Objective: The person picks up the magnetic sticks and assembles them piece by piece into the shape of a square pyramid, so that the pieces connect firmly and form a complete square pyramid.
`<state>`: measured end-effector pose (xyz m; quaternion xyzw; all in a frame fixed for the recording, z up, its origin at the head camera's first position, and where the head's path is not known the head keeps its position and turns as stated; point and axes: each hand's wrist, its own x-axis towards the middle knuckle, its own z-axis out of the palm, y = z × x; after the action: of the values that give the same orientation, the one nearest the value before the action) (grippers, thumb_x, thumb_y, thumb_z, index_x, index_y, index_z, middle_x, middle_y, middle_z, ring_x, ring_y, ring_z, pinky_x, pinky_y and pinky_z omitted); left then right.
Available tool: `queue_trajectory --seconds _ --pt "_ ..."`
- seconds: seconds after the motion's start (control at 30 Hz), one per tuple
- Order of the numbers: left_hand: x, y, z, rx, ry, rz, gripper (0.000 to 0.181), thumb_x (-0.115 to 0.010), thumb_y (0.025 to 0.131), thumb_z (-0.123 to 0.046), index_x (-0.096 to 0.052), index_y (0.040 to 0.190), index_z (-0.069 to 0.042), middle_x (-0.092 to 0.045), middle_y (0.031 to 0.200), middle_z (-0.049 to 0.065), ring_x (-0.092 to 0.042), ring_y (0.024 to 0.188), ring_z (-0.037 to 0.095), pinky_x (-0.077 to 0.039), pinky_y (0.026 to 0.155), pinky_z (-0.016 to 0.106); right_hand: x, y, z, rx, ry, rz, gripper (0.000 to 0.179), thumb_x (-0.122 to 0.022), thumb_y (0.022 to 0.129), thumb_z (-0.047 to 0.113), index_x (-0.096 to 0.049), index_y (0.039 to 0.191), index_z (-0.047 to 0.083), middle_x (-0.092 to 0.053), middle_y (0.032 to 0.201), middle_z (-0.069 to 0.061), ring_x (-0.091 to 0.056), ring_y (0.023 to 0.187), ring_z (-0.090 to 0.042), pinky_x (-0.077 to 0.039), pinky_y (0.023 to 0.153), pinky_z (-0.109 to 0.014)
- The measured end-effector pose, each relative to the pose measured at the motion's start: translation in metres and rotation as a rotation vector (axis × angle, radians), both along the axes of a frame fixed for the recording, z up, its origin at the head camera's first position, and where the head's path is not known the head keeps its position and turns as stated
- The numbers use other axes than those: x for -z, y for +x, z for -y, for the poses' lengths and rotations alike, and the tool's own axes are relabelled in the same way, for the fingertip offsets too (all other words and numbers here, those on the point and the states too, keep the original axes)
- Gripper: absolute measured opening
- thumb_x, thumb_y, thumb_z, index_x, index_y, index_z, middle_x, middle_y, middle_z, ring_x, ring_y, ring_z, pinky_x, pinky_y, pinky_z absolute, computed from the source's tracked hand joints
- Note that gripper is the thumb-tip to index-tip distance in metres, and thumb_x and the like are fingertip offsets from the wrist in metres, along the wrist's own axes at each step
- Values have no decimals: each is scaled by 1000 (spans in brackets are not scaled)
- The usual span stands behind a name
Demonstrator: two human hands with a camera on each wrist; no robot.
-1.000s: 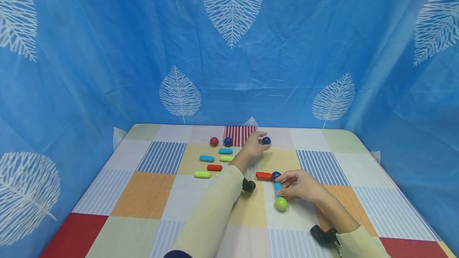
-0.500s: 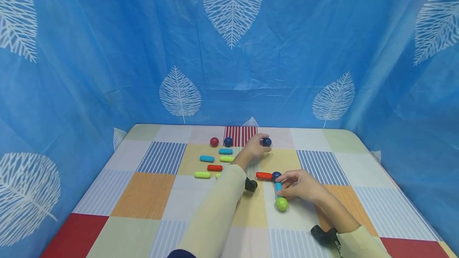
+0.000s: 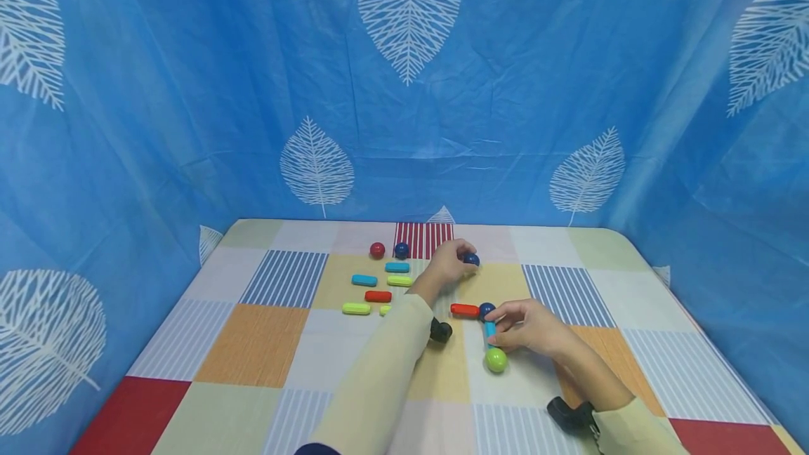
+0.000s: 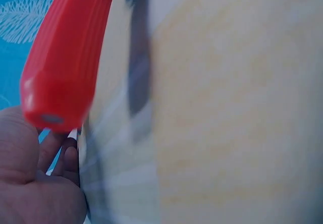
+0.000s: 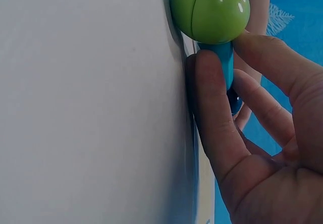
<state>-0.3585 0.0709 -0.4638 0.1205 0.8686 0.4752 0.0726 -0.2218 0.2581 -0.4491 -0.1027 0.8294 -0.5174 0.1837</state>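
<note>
In the head view my left hand [image 3: 450, 262] curls its fingers and thumb round a dark blue ball [image 3: 471, 259] toward the back of the table. My right hand [image 3: 528, 327] pinches a light blue rod [image 3: 490, 331]. That rod joins a green ball [image 3: 496, 360] at its near end and a second dark blue ball [image 3: 486, 311] at its far end. From this second ball a red rod [image 3: 465, 310] sticks out leftward. The right wrist view shows fingers on both sides of the light blue rod, close to the green ball. In the left wrist view the red rod hangs large in front of the left hand.
Left of my left arm lie loose pieces: a red ball [image 3: 377, 250], another dark blue ball [image 3: 401, 251], light blue rods [image 3: 364, 280], a red rod [image 3: 378, 296] and yellow-green rods [image 3: 357, 308]. My left sleeve partly hides one. Blue curtains [image 3: 404, 125] surround the patchwork-covered table [image 3: 240, 413].
My left hand has closed its fingers on the dark blue ball, and the ball has shifted slightly nearer. My right hand and the joined pieces have stayed in place.
</note>
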Motion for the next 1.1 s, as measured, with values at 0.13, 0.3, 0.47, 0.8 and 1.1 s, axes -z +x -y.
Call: queue_trajectory --seconds 0.13,0.3,0.47,0.8,1.1 --pt "-2 0 5 23 -5 -24 31 -79 90 -14 -70 121 -14 -70 121 7 -64 117 23 -53 105 38 -1 0 0 1 2 0 44 -88 79 15 -71 117 -2 -72 91 -10 -69 80 -21 -62 71 -32" --pt "-7 1 14 71 -20 -43 35 -78 91 -13 -71 125 -14 -69 124 7 -64 114 23 -55 99 37 0 -1 0 0 -1 -3 44 -88 79 14 -71 116 -2 -71 90 -10 -69 80 -21 -63 71 -34" --pt "-9 3 23 82 -29 -44 34 -78 91 -12 -72 124 -16 -69 125 4 -63 113 21 -56 98 36 1 -1 1 1 4 -5 44 -89 79 15 -72 116 -2 -71 90 -9 -69 80 -21 -63 71 -34" --pt "-12 14 38 96 13 -26 35 -81 87 -12 -72 121 -18 -69 119 3 -62 107 19 -57 92 34 1 0 0 -1 -2 8 44 -88 80 14 -71 118 -1 -71 91 -9 -70 80 -21 -63 71 -35" --pt "-18 30 51 154 27 -55 32 -81 88 -13 -72 119 -13 -72 120 5 -66 105 17 -58 92 31 1 0 0 -6 -10 0 45 -88 79 14 -71 118 -2 -71 92 -11 -70 80 -22 -64 72 -36"
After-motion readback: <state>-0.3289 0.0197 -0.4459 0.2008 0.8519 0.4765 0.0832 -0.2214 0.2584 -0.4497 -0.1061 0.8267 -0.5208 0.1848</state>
